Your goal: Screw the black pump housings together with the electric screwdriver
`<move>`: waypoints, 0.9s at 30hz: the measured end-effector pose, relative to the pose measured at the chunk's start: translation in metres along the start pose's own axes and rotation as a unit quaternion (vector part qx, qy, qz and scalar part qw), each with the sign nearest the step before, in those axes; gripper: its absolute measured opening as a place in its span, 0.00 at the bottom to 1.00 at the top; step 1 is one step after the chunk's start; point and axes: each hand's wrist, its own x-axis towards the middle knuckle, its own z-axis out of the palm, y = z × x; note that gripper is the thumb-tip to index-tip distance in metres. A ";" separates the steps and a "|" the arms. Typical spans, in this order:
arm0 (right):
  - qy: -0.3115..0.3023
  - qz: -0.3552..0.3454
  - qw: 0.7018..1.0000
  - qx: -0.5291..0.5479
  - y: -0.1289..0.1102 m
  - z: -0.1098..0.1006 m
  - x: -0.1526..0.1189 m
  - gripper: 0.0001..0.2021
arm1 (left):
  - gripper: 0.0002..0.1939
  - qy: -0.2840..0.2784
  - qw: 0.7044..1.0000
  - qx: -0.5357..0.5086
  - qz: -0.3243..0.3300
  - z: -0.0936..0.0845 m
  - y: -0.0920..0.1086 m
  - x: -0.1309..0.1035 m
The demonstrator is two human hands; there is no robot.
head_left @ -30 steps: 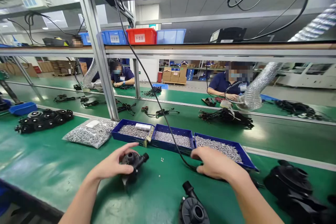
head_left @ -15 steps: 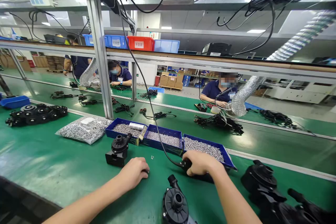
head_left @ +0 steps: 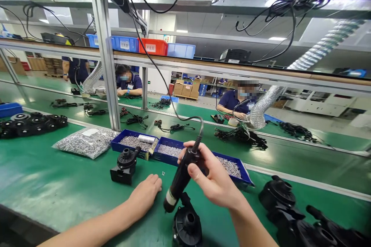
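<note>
My right hand (head_left: 213, 181) is wrapped around a black electric screwdriver (head_left: 182, 177), held tilted with its tip down and to the left and its cord running up from the top. The tip hangs just left of a black pump (head_left: 188, 225) at the front of the bench; I cannot tell whether they touch. My left hand (head_left: 146, 193) rests on the green bench with its fingers curled together, and whatever is under them is hidden. Beyond its fingertips lie several tiny metal pieces (head_left: 163, 173). Another black pump (head_left: 124, 166) on a black bracket stands to its left.
Blue bins of small metal parts (head_left: 131, 142), (head_left: 168, 150) and screws (head_left: 230, 166) line the back edge. A bag of metal parts (head_left: 87, 142) lies left, black parts (head_left: 34, 124) farther left. More pumps (head_left: 279, 195) stand right. Co-workers sit across the bench.
My right hand has lifted the screwdriver off the bench by the bins and brought it left, tip downward, over beside the front pump. My left hand has stayed almost in place.
</note>
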 end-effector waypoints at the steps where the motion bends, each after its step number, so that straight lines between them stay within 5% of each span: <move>1: -0.009 0.016 0.999 -0.044 -0.003 -0.005 -0.002 0.20 | 0.14 -0.002 1.000 -0.009 -0.001 -0.001 0.002 -0.001; 5: -0.001 0.075 0.984 -0.163 -0.002 -0.036 -0.009 0.21 | 0.09 -0.018 0.996 -0.088 -0.005 -0.007 0.014 0.009; 8: 0.044 0.067 0.985 -0.150 0.007 -0.050 -0.006 0.23 | 0.08 -0.067 0.979 -0.189 -0.028 -0.007 0.030 0.025; 11: 0.204 -0.005 0.979 -0.018 0.016 -0.052 0.004 0.22 | 0.15 -0.180 0.933 -0.308 -0.051 0.001 0.046 0.037; 14: 0.394 -0.068 0.906 0.135 0.016 -0.051 0.015 0.18 | 0.25 -0.276 0.875 -0.392 -0.072 0.014 0.059 0.036; 16: 0.447 -0.082 0.871 0.184 0.011 -0.051 0.017 0.18 | 0.27 -0.305 0.847 -0.425 -0.089 0.023 0.064 0.029; 23: 0.458 -0.123 0.867 0.152 -0.009 -0.036 0.011 0.19 | 0.22 -0.312 0.739 -0.577 -0.154 0.035 0.069 0.012; 27: 0.419 -0.119 0.884 0.168 -0.015 -0.024 0.009 0.17 | 0.23 -0.320 0.710 -0.605 -0.163 0.027 0.069 0.013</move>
